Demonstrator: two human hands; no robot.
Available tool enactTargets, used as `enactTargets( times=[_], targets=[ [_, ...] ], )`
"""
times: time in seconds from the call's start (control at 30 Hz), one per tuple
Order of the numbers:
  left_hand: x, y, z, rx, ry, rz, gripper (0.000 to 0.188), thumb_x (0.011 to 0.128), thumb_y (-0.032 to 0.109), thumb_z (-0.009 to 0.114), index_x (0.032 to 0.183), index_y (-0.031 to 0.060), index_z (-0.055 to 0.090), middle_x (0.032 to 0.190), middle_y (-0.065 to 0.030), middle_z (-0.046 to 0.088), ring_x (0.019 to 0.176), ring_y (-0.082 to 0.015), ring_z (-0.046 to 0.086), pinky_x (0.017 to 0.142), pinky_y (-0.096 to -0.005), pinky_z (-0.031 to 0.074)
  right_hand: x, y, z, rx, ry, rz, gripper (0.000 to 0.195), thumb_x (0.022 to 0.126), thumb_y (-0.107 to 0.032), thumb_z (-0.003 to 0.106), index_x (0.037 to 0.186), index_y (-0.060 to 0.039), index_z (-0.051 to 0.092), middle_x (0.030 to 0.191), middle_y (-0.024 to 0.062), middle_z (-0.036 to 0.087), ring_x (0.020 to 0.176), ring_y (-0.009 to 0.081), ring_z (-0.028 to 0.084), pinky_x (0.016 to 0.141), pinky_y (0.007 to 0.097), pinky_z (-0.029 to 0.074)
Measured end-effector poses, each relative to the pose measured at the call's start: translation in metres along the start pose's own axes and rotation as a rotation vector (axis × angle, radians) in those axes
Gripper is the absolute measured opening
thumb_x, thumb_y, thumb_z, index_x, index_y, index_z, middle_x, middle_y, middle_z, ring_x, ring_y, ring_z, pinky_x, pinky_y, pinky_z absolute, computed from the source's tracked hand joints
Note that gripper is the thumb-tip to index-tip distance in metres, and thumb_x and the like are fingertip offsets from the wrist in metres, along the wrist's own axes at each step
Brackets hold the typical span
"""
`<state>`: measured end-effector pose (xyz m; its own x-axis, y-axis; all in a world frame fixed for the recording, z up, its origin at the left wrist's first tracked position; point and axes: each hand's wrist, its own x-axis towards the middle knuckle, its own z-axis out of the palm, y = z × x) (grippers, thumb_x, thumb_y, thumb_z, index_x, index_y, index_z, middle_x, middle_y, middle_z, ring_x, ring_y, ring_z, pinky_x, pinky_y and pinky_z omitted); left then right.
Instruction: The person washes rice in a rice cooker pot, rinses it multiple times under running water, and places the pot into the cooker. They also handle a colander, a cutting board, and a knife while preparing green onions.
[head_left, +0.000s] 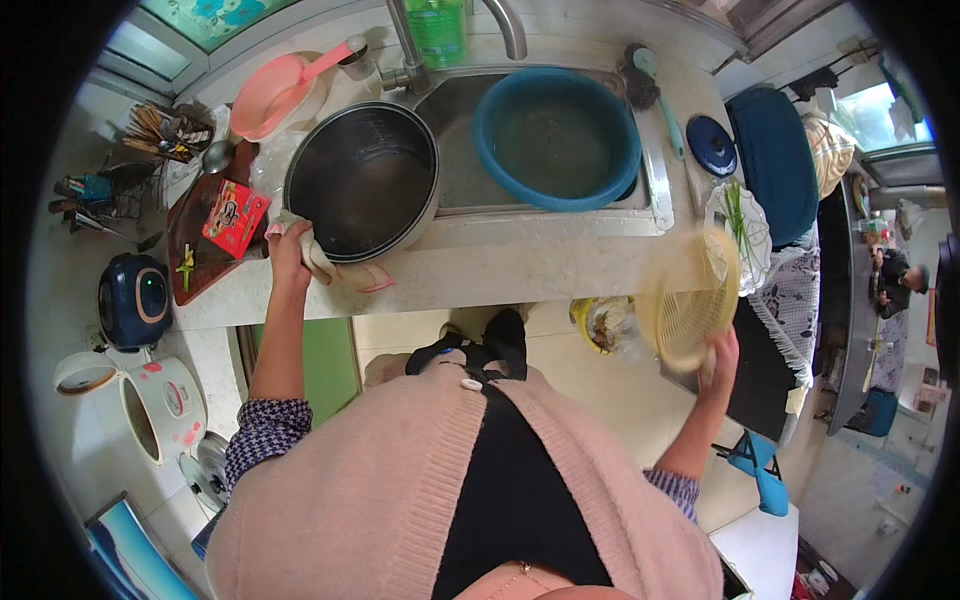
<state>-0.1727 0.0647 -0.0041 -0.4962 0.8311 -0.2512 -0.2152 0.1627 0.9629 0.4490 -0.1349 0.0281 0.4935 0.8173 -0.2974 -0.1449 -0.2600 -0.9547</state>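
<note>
My left hand grips a pale cloth with pink edging at the near left rim of a large dark-lined pot. The pot stands on the counter left of the sink. Out to the right, my right hand holds a yellowish plastic strainer basket by its rim, blurred, over the counter's front edge. A blue plastic basin with cloudy water rests in the steel sink. Close beyond the strainer, green stalks lie on a white scalloped plate.
A cutting board bears a red packet and a ladle. Pink dipper and faucet stand behind. A brush and a blue lid lie right of the sink. A yellow waste bag sits below. A person is far right.
</note>
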Motion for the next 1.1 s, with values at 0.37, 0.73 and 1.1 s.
enactTargets(
  times=[0.37,0.73,1.1],
  targets=[
    [-0.028,0.016,-0.005,0.144,0.019,0.024,0.032,0.077,0.017,0.064,0.098,-0.0047,0.052,0.089,-0.011,0.06,0.072,-0.0167,0.058,0.063,-0.0303,0.047,0.196,-0.002,0.224,-0.95,-0.174,-0.331,0.025,0.081,-0.019,0.06,0.098,-0.0014,0.053,0.068,0.0051,0.056,0.048,0.014,0.052,0.038,0.026,0.039],
    [-0.048,0.031,-0.012,0.178,0.271,-0.078,0.073,0.082,0.056,0.047,0.118,-0.0071,0.045,0.113,-0.0163,0.053,0.102,-0.0205,0.051,0.087,-0.0315,0.039,0.078,-0.086,0.459,-0.323,-1.008,-0.284,0.026,0.085,-0.028,0.055,0.092,-0.003,0.06,0.074,0.0025,0.056,0.06,0.0109,0.054,0.047,0.0238,0.043],
    [-0.01,0.014,0.007,0.8,0.199,0.059,0.035,0.073,0.027,0.062,0.086,-0.005,0.056,0.084,-0.0202,0.06,0.082,-0.0299,0.059,0.072,-0.0371,0.045,0.057,0.018,0.596,-1.452,-1.554,-1.161,0.036,0.075,-0.017,0.057,0.108,-0.0044,0.056,0.104,0.0207,0.057,0.097,0.032,0.056,0.078,0.0404,0.047]
  ],
)
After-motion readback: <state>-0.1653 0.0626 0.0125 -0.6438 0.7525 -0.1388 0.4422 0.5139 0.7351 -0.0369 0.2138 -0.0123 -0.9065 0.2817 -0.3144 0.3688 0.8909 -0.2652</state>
